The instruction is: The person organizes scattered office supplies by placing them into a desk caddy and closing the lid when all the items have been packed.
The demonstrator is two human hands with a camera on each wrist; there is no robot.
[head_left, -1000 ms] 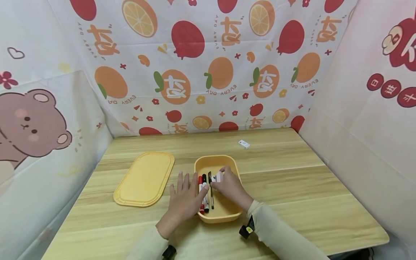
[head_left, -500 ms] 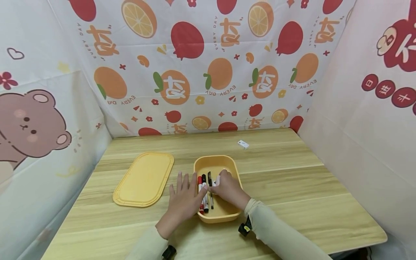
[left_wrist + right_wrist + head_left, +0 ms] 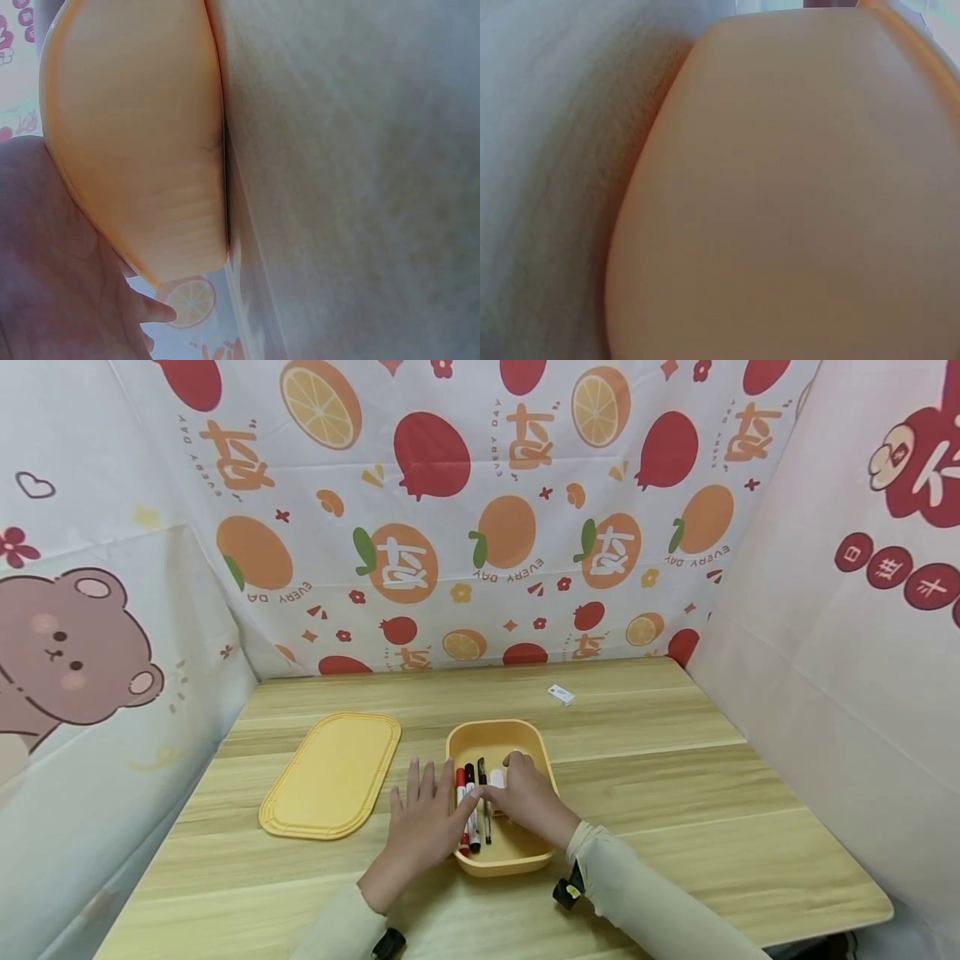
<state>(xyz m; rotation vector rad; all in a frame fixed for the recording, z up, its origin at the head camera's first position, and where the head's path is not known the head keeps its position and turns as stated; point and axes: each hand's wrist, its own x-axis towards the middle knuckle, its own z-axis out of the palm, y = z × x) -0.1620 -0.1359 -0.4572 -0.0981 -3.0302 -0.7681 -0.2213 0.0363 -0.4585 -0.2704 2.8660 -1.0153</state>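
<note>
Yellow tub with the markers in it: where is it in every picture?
Head: the yellow tub is below the middle, slightly right.
Left wrist: its outer wall fills much of the upper left.
Right wrist: its outer wall fills the middle and right.
Landmark in all three: the wooden tabletop, right side in left wrist, left side in right wrist.

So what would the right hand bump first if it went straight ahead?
Probably the thin black pen, or else the left hand at its thumb; depth there is unclear.
</note>
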